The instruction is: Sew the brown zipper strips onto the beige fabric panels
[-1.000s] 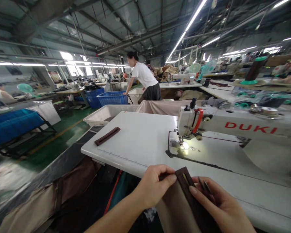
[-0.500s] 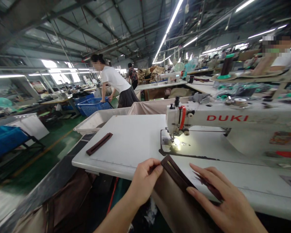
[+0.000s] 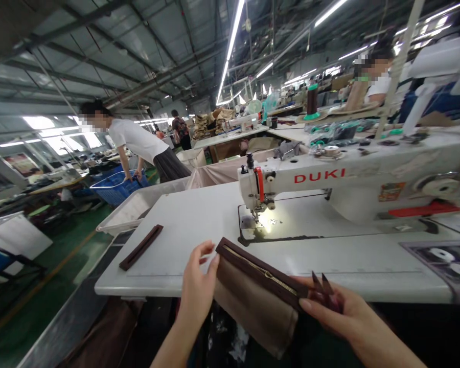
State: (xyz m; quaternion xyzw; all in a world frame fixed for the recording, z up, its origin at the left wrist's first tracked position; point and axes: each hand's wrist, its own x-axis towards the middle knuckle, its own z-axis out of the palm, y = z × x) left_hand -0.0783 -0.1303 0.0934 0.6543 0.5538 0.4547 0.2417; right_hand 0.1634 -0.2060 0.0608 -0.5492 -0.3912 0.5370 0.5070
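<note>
A zippered pocket piece point(image 3: 253, 306), dark brown along its gold-toothed zipper point(image 3: 270, 275) and grey-brown in the hanging cloth, is stretched between my hands at the table's front edge. My left hand point(image 3: 197, 278) pinches its upper left corner between thumb and fingers. At the other end, my right hand point(image 3: 343, 312) grips the zipper band with the thumb in front. Thread snips point(image 3: 322, 289) with two dark pointed blades are also tucked in that hand, tips up. Behind the piece stands a white sewing machine point(image 3: 291, 179), its needle area lit. A dark brown slotted strip point(image 3: 141, 248) lies on the left.
The white sewing table point(image 3: 199, 209) ends at a rounded left corner. Beyond it are a pale bin point(image 3: 118, 212) and a co-worker point(image 3: 138, 140) bending over a blue basket point(image 3: 115, 186). A thread cone point(image 3: 312, 102) stands behind the machine.
The pocket piece has turned so its zipper and cloth face me more fully. My right hand has closed on its right end. The view has swung right.
</note>
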